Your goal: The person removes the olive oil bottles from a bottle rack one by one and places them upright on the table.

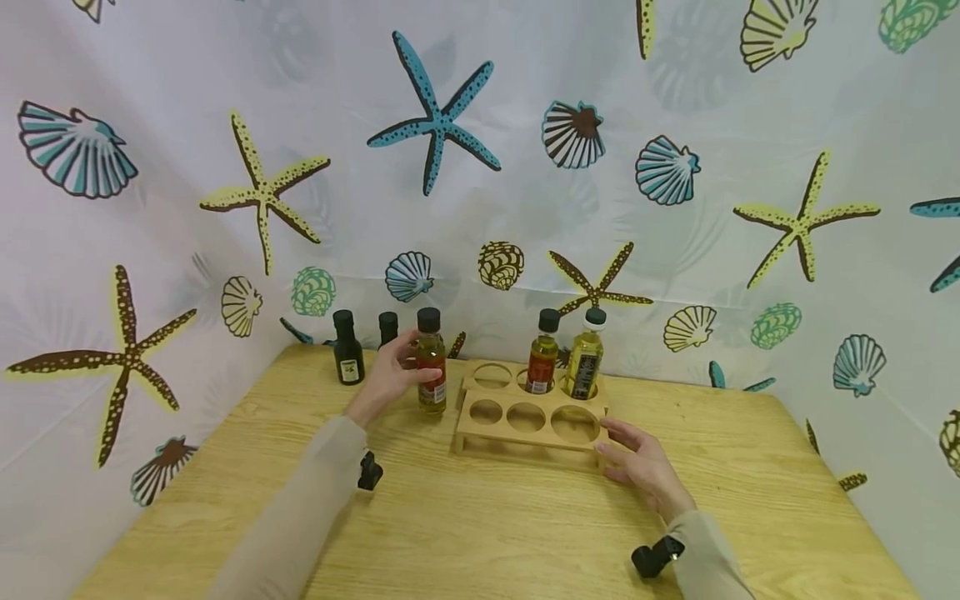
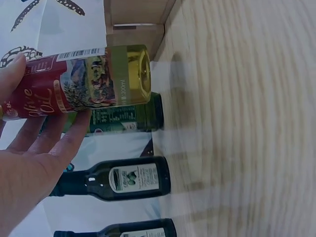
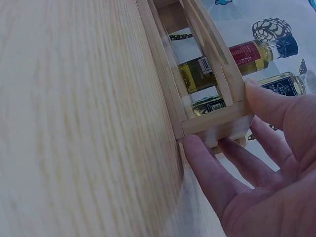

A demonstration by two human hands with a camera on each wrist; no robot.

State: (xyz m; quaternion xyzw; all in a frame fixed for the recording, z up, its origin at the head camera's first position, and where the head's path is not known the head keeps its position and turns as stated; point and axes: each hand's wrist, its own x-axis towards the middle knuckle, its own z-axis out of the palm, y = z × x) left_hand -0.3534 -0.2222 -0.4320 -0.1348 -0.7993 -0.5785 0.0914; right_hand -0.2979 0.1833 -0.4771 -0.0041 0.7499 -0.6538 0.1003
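Observation:
My left hand [image 1: 393, 375] grips an olive oil bottle [image 1: 432, 371] with a red label and black cap, upright just left of the wooden bottle rack [image 1: 480, 446]. In the left wrist view, that bottle's base is close over the table, its picture label facing the camera. My right hand [image 1: 637, 458] holds the rack's right end, with fingertips [image 3: 193, 143] on the end panel. Seated in the rack's back row are a red-labelled oil bottle [image 1: 542, 358] and a yellow oil bottle with a dark label [image 1: 585, 362]. The back left hole and the front holes stand bare.
Left of the rack stand a dark bottle [image 1: 348, 354] and another dark bottle [image 1: 387, 327], partly behind my left hand. A green-labelled bottle [image 2: 121, 118] shows behind the held one. Patterned cloth [image 1: 480, 208] surrounds the wooden table [image 1: 480, 533].

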